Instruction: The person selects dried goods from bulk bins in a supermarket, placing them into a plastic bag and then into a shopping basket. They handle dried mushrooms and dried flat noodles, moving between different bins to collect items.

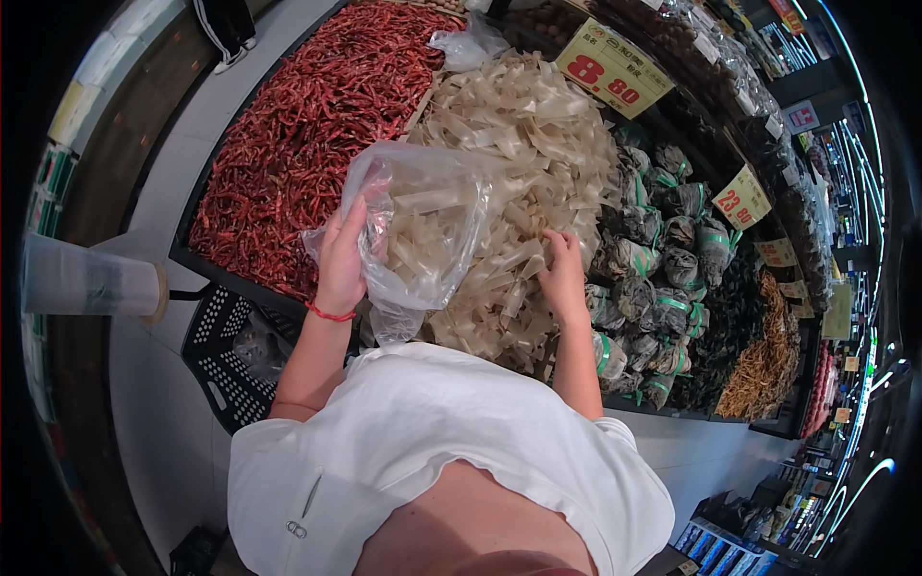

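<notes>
My left hand (343,257), with a red cord at the wrist, grips the side of a clear plastic bag (423,288). The bag's mouth gapes, and pale strips show in and through the film; which lie inside is hard to tell. Under and beyond it spreads a heap of dried wide flat noodles (519,106), beige and translucent. At the heap's right side my right hand (565,274) has its fingers and thumb curled together on a dried flat noodle, close to the surface of the pile.
Dried red chillies (298,125) fill the bin to the left. On the right lie dark bundles tied with green bands (663,259) and brown dried strips (764,355). A yellow price sign (615,69) stands behind the noodles. A black perforated basket (226,360) sits lower left.
</notes>
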Action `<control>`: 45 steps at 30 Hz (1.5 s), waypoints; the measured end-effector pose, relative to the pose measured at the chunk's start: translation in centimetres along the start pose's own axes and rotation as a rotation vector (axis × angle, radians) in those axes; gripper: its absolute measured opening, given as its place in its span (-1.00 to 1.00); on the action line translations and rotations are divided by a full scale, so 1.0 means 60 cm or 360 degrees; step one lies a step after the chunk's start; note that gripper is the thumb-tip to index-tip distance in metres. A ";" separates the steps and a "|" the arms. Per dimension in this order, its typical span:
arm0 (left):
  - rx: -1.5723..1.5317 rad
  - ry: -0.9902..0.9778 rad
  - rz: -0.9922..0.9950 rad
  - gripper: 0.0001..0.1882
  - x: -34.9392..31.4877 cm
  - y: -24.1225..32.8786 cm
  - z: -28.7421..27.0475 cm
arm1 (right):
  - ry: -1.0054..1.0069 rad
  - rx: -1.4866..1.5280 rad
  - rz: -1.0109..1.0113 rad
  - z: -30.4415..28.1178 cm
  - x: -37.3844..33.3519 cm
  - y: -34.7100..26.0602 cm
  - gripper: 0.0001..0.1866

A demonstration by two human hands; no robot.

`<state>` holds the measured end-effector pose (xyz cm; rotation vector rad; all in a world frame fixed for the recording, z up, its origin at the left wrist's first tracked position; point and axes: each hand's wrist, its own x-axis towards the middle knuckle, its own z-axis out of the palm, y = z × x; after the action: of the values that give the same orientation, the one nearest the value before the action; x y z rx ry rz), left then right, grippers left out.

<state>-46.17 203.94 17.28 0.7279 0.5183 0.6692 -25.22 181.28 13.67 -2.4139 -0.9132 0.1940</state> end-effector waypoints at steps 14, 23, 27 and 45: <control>-0.0024 -0.0001 -0.0007 -0.67 0.001 -0.001 -0.001 | 0.0149 0.0583 -0.0022 -0.047 0.022 0.025 -0.70; 0.0012 -0.0057 0.0036 -0.66 0.002 -0.001 -0.004 | 0.0083 0.1133 0.0103 -0.099 0.039 -0.014 -0.67; -0.0073 -0.0047 -0.0025 -0.66 0.002 -0.003 -0.001 | 0.0168 0.1323 0.0112 -0.099 0.050 -0.049 -0.71; -0.0038 -0.0163 0.0160 -0.60 -0.004 0.004 -0.008 | -0.0676 0.1612 -0.0392 0.012 0.042 -0.270 -0.50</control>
<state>-46.74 204.09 17.18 0.7652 0.3811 0.7268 -32.78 193.29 21.97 -1.3284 -0.9550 0.8635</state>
